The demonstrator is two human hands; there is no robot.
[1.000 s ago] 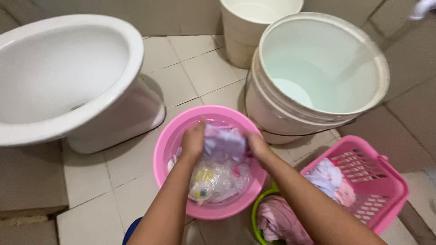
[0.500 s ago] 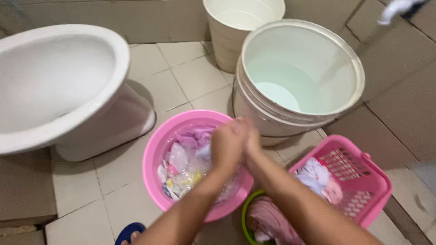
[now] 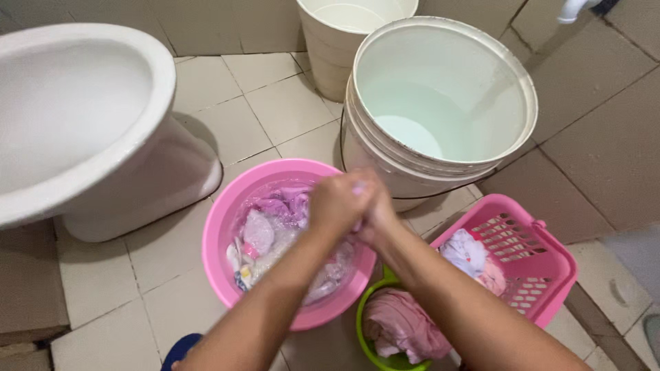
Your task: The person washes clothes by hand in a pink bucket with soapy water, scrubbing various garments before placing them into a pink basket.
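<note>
Pressing my left hand (image 3: 340,201) against my right hand (image 3: 376,214), I have both closed together around a small wad of pale lilac cloth (image 3: 358,187), of which only a sliver shows between the knuckles. The clasped hands hang over the far right part of the pink basin (image 3: 216,233), just inside its rim. Under them the basin holds soaking laundry (image 3: 271,230), pink, white and lilac pieces in soapy water.

Outward from there, room is tight on my right. The big white bucket (image 3: 412,175), partly filled with water, stands right against the basin's far rim, and a smaller cream bucket (image 3: 330,48) stands behind it by the wall. Near my right forearm sits a green tub (image 3: 362,336) with a pink garment (image 3: 405,326) piled in it, touching the basin's near edge, and just beside that a pink slotted basket (image 3: 543,264) with a few white and pink clothes inside.

On my left the white toilet bowl (image 3: 89,110) overhangs the tiled floor (image 3: 268,103); a bare strip of tiles lies between its base and the basin.
</note>
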